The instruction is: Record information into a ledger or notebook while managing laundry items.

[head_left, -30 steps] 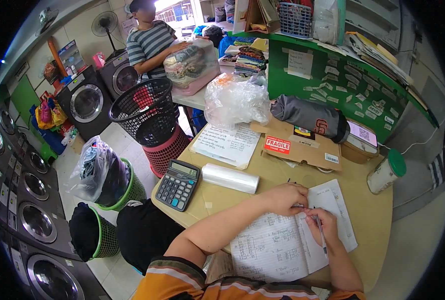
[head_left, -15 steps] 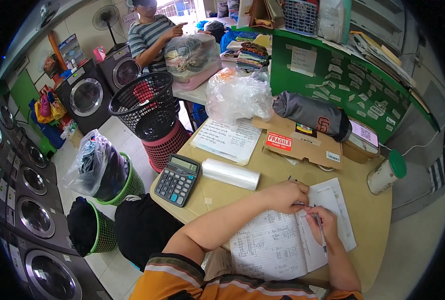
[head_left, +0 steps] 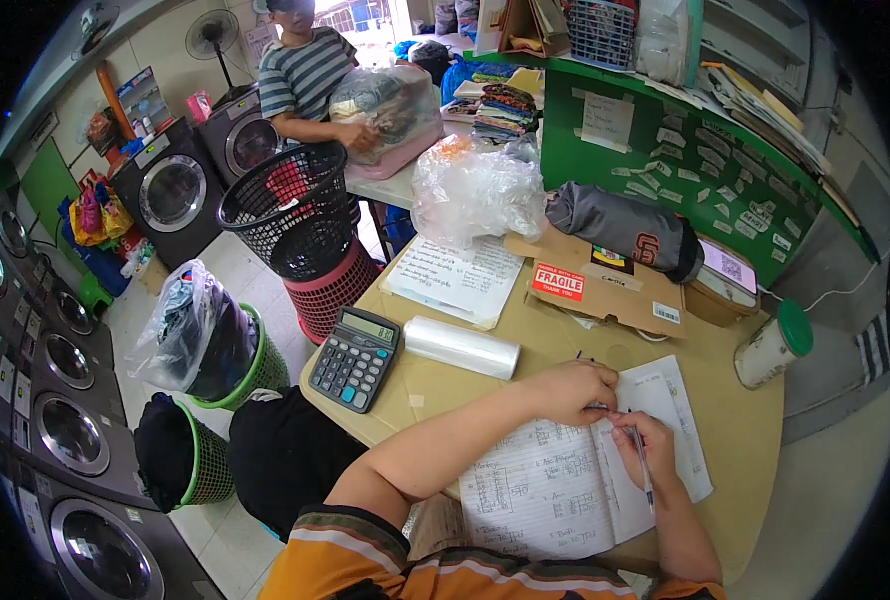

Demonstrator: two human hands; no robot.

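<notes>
An open lined notebook (head_left: 545,490) with handwritten notes and small tables lies in front of me on the tan table. My left hand (head_left: 577,392) is closed over its upper part, fingers curled; a thin dark tip pokes out above it and a bit of blue shows below, too little to name. My right hand (head_left: 645,445) rests on the right-hand page, closed around a pen (head_left: 647,474) whose silvery end points back toward me. The fingertips of both hands nearly meet. Under the notebook's right side sits a loose written sheet (head_left: 677,405).
Around the notebook are a calculator (head_left: 355,360), a clear plastic roll (head_left: 462,348), a cardboard package (head_left: 615,290), a grey pouch (head_left: 620,228) and a green-lidded jar (head_left: 773,345). Laundry baskets (head_left: 265,360) stand left of the table. Beyond, a person (head_left: 305,75) stands by a bagged bundle (head_left: 390,110).
The other person's raised, pointing hand has come down to the side of the clear bag. My two hands, the pen and the notebook look unmoved.
</notes>
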